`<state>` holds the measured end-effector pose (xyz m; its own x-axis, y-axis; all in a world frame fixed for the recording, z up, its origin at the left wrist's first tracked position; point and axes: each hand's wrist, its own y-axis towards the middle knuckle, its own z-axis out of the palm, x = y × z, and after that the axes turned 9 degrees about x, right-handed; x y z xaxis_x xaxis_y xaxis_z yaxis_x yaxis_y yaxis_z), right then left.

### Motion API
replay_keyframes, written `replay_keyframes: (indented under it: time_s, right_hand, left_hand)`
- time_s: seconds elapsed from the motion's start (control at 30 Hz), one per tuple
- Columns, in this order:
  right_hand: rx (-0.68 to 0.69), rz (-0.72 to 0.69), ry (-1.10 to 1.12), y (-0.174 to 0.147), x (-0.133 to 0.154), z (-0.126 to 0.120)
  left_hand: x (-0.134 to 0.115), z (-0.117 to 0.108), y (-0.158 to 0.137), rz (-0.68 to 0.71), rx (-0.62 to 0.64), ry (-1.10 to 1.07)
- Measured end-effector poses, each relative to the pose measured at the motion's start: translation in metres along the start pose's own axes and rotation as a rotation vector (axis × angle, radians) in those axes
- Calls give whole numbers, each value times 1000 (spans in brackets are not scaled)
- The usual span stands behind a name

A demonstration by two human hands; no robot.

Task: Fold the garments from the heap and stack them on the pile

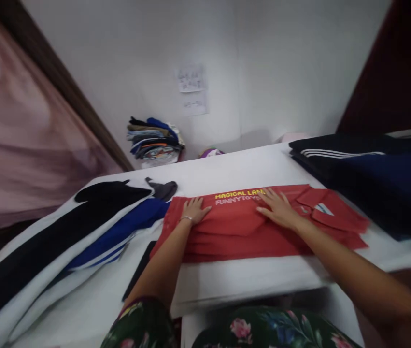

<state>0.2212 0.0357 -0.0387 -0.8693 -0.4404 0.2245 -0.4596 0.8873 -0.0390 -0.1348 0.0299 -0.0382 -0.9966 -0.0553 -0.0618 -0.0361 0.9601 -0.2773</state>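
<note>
A red collared shirt [234, 227] lies lengthwise on the white table, folded into a long strip, with yellow and white lettering along its far edge. Its collar and a pale label are at the right end. My left hand [195, 210] rests flat on the shirt's left part, fingers apart. On the printed area farther right, my right hand [278, 209] is spread flat, covering the end of the lettering. Some creases run through the fabric between the two hands.
Left of the shirt lie black trousers [63, 229] and a blue garment with white stripes [118, 229]. Dark folded clothes [375, 179] are piled at the right. A stack of folded clothes [154, 140] stands beyond the white table [248, 166], below paper notes [192, 92] on the wall.
</note>
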Motion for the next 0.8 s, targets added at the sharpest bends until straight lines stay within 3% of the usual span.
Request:
replay_keyframes:
  time_s: [0.1, 0.2, 0.5, 0.63, 0.8]
  right_hand:
    - [39, -68, -42, -5, 16, 28]
    - [10, -65, -75, -3, 11, 42]
    - [-14, -88, -135, 1, -4, 49]
    - [-3, -86, -137, 2, -5, 48]
    - [13, -80, -136, 2, -3, 45]
  left_hand:
    - [0, 2, -1, 5, -13, -29]
    - [0, 3, -3, 16, -47, -63]
    - [-7, 5, -19, 5, -365, -308]
    - [6, -9, -23, -112, -423, -379]
    - [56, -25, -44, -407, -413, -456]
